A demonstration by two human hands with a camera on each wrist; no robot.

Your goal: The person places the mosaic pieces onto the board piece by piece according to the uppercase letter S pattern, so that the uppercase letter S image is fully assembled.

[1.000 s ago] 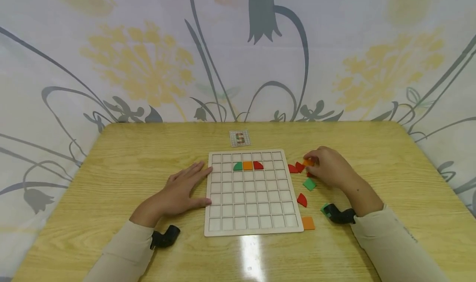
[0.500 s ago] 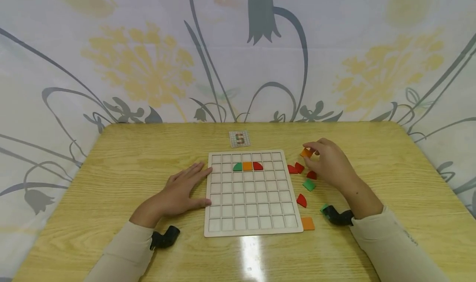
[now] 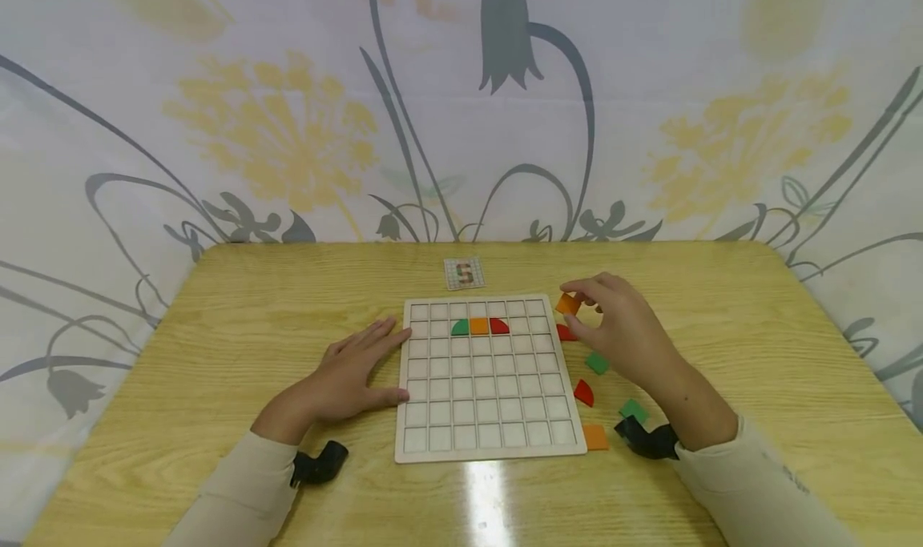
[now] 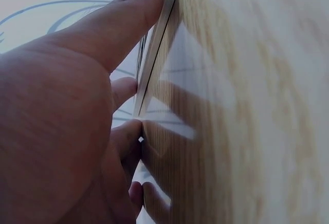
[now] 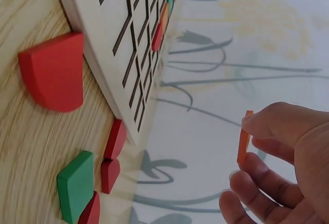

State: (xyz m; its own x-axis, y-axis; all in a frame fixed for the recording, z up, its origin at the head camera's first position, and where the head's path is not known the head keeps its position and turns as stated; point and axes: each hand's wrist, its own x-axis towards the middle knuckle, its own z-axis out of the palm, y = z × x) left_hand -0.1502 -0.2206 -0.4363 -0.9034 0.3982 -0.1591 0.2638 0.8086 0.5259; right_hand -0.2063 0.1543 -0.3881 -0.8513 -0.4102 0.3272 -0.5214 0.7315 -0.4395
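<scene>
A white grid board lies on the table. Three tiles sit side by side in its second row: a green quarter-circle, an orange square and a red quarter-circle. My left hand rests with fingers spread, thumb and a fingertip touching the board's left edge. Just off the board's upper right corner, my right hand pinches an orange square tile between thumb and fingers. In the right wrist view that orange tile is edge-on, above the table.
Right of the board lie a green tile, a red quarter-circle, another green tile and an orange square. More red pieces lie by the board's edge. A small card with a pattern lies beyond the board.
My right hand has picked up the orange square from the loose pieces and carried it left toward the board's upper right corner. The left hand has stayed in place.
</scene>
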